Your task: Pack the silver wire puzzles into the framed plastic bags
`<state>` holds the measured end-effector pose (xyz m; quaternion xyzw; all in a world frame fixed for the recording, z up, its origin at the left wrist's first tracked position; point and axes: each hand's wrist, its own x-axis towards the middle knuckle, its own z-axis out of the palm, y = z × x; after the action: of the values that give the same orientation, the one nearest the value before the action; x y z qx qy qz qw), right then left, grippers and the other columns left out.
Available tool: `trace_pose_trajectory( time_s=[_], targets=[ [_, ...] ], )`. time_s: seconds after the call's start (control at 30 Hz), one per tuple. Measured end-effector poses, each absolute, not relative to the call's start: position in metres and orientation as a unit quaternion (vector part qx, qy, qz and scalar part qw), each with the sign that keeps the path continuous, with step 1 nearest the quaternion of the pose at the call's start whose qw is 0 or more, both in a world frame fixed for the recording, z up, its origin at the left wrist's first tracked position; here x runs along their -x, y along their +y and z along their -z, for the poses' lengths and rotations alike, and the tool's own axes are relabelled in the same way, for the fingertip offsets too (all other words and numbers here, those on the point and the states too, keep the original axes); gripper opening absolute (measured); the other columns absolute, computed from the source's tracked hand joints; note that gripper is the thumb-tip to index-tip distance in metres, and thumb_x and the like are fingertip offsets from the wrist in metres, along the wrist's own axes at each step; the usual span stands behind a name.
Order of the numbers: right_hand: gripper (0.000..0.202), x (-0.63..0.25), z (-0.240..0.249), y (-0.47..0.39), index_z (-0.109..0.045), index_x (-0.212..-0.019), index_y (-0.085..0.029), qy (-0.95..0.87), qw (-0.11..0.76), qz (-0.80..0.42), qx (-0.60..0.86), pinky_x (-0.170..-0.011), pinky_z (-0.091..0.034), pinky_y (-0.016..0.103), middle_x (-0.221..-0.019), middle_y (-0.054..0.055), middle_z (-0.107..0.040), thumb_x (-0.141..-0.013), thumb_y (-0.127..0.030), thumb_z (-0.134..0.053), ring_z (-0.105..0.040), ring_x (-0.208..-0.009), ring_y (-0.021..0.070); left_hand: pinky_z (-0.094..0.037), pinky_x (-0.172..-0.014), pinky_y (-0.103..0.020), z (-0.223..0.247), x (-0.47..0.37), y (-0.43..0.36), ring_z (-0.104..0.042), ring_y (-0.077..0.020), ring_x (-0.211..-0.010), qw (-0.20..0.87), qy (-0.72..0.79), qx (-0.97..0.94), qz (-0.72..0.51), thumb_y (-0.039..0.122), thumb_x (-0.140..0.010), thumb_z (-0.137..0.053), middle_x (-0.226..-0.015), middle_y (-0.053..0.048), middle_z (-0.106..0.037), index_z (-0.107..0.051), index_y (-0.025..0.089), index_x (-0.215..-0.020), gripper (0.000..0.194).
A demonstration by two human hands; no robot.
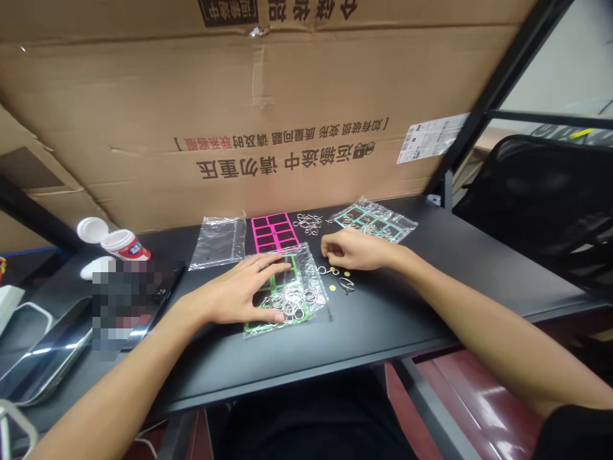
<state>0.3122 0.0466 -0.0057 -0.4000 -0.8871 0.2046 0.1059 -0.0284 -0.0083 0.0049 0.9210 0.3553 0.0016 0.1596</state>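
Observation:
My left hand [239,291] rests with spread fingers on a clear bag [313,271] that holds a green grid frame [293,271] and several metal rings [293,300]. My right hand [352,249] is closed above the table to the right, its fingertips pinched; what they hold, if anything, is hidden. Below it lie a few loose rings [347,284] and yellow discs [332,288]. A pink grid frame [275,233] lies behind my left hand, with a pile of metal pieces [309,223] beside it. Behind my right hand is another bag [405,223] with a teal grid frame [357,212] and rings.
A flat plastic bag [220,239] lies left of the pink frame. An open red-and-white tub [125,246], a glossy dark device [52,351] and a partly pixelated area are at the left. A large cardboard sheet [297,83] stands along the back of the black table [383,319].

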Motion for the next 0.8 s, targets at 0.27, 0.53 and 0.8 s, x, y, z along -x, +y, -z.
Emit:
trace_pose_trajectory(
  time_s=[0.27,0.53,0.8],
  targets=[
    [0.028,-0.314,0.002,0.041,-0.076,-0.106,-0.019,-0.904,0.095,-0.259,0.327,-0.071,-0.048,0.029,-0.087,0.003,-0.075,-0.093,-0.044,-0.079,-0.067,-0.077,0.0184,-0.033,-0.135,-0.064,-0.004,0.030,-0.008,-0.028,-0.0437,-0.169,0.160,0.351,-0.923,-0.008,0.085,-0.091,-0.070,-0.185,-0.011,-0.027,-0.037,0.034,-0.173,0.102],
    [0.019,-0.316,0.018,0.057,-0.073,-0.119,-0.017,-0.876,0.186,-0.134,0.426,-0.081,-0.055,0.034,-0.103,0.010,-0.082,-0.102,-0.021,-0.065,-0.075,-0.087,0.0225,-0.029,-0.137,-0.062,-0.004,0.028,-0.008,-0.025,-0.0414,-0.170,0.155,0.359,-0.920,0.008,0.087,-0.092,-0.067,-0.186,-0.010,-0.023,-0.034,0.034,-0.174,0.103],
    [0.027,-0.319,0.009,0.051,-0.074,-0.125,-0.018,-0.883,0.257,-0.134,0.369,-0.093,-0.059,0.040,-0.122,0.013,-0.079,-0.101,-0.023,-0.061,-0.076,-0.099,0.0254,-0.031,-0.136,-0.063,-0.004,0.030,-0.007,-0.026,-0.0433,-0.169,0.156,0.353,-0.923,0.001,0.086,-0.092,-0.068,-0.185,-0.010,-0.024,-0.035,0.035,-0.174,0.102]
  ],
)
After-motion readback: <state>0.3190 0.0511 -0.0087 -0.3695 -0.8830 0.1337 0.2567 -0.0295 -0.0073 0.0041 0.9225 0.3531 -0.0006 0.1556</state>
